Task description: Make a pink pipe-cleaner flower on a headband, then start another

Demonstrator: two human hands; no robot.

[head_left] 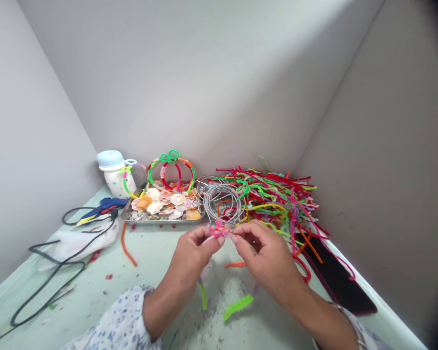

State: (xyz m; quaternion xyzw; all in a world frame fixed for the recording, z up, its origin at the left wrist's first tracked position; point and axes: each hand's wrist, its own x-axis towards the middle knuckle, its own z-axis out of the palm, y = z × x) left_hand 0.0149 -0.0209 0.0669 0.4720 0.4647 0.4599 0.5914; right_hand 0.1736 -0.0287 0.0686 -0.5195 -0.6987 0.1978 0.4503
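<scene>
A small pink pipe-cleaner flower point(219, 228) with bits of yellow and green is between my two hands, above the middle of the table. My left hand point(186, 260) pinches its left side between thumb and fingers. From the right, my right hand point(266, 257) is closed, its thumb and forefinger pinched at the flower's right edge. Below the hands appear a wide bright green fuzzy end point(238, 307) and a thinner green end point(203, 295). Whether these join the flower is hidden by my hands. An orange pipe-cleaner piece point(235, 265) shows beside my right hand.
Behind my hands lies a coil of grey wire point(224, 206). A metal tray point(160, 222) of seashells and colourful pipe-cleaner hoops point(193, 170) stands left of it, near a white bottle point(118, 180), scissors-like blue handles point(111, 203) and a black cable point(60, 265). Pipe cleaners point(277, 194) heap at right.
</scene>
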